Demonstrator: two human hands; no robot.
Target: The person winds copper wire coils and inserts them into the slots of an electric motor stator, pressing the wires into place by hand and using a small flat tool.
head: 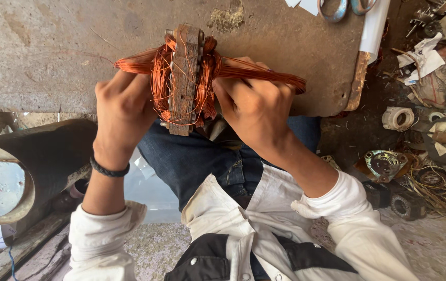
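Rusty motor stator core [184, 78] standing on edge at the near rim of the worn table [51, 52], just above the lap, wrapped on both faces in bright copper winding [160, 78]. Left hand [124, 112] closed around the left side of the coil mass, fingers [109, 86] curled into the wire and a dark bracelet [109, 169] on the wrist. Right hand [254, 109] clenched on the right side, gripping a long bundle of copper strands [264, 75] running out toward the table's right edge; a second, shorter bundle trailing left past the left hand. Risks, judged from this pose: core balanced on a narrow edge close to the rim, so a hard uneven pull likely to tip it into the lap or off the table; loose single strands looping over the core apt to snag, kink or snap under tension; thin wire and rusty lamination edges liable to cut bare skin; a slipping grip likely to send a fist back toward the body. Count: one stator core, two drawn-out wire bundles, two hands, one bracelet. Elsewhere: one pair of scissors [345, 8] at the table's far edge, one large pipe [20, 166] at the left, a litter of motor parts [389, 164] and scrap on the floor at the right, too jumbled to count.
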